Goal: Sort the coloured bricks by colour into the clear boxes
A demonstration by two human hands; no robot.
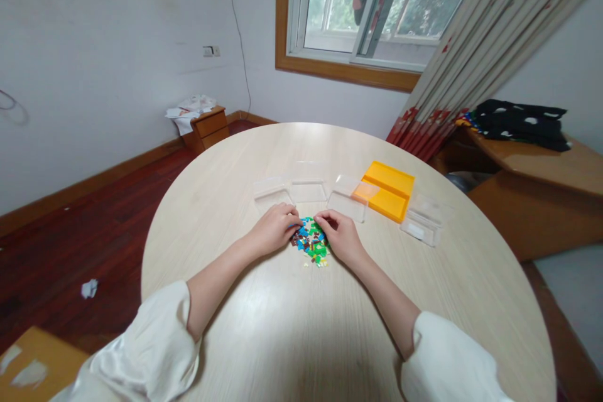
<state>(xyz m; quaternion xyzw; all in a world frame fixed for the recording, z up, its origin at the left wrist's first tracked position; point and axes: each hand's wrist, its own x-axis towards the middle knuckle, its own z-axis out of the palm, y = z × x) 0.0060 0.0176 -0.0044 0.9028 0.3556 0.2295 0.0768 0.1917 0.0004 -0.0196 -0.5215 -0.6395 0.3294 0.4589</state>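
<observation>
Blue-and-green pieces [309,240] lie heaped; fingers [288,220] flank both sides.

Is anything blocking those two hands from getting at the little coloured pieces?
Nothing visible. The left hand and right hand are right at the pile's edges, with their fingertips by the pieces. The clear boxes and yellow tray sit beyond or to the right, not between.

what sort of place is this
Likely a room in a home: a patterned curtain hangs by the window, and a small wooden cabinet stands beyond a round table with small coloured pieces on it.
</observation>
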